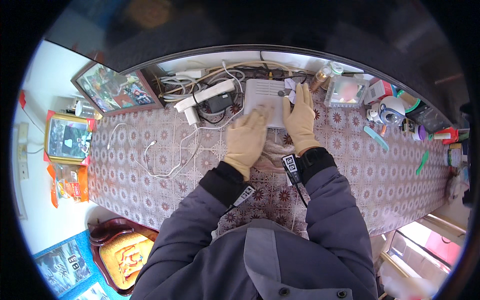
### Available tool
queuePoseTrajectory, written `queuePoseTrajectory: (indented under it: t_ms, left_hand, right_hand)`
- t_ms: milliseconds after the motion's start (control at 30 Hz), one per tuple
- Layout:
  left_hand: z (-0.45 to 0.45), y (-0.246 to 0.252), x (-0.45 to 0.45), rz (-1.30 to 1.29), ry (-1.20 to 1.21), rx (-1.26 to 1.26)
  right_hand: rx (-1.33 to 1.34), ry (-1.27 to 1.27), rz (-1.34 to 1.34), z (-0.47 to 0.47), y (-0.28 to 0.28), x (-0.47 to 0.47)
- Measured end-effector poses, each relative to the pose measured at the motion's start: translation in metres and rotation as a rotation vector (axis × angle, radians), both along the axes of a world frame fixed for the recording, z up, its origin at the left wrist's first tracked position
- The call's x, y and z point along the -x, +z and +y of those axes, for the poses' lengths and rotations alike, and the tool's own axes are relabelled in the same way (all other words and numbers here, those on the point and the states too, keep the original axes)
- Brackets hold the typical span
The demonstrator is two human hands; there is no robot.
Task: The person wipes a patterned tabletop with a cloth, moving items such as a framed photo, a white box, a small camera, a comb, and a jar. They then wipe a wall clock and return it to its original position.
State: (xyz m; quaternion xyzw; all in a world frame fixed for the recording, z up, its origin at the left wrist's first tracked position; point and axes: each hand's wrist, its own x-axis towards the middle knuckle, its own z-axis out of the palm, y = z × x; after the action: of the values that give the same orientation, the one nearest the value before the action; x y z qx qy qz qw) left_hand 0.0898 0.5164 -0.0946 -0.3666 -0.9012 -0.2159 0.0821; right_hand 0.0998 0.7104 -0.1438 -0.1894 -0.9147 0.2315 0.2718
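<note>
Both my hands wear beige gloves. My left hand lies over the lower left part of a light grey plastic box with vent slots; its fingers are blurred. At the box's right edge rests my right hand, palm down with its fingers stretched forward, next to a folded whitish paper piece. A crumpled light cloth lies on the table between my wrists. Left of the box are a white power strip and a black adapter.
A patterned tablecloth covers the table. White cables loop at left, near framed photos. Right stand bottles, a small photo frame, a white round device and a light blue comb. A dark panel overhangs the back edge.
</note>
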Motion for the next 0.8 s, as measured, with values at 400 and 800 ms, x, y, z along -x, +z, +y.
queuePoseTrajectory:
  t_ms: [400, 800]
  left_hand:
    - [0.027, -0.007, -0.015, 0.108, -0.151, -0.051]
    - [0.008, -0.016, -0.015, 0.114, 0.054, 0.025]
  right_hand:
    - [0.017, 0.003, -0.042, 0.001, -0.004, 0.001]
    - [-0.014, -0.02, -0.036, -0.001, -0.006, 0.002]
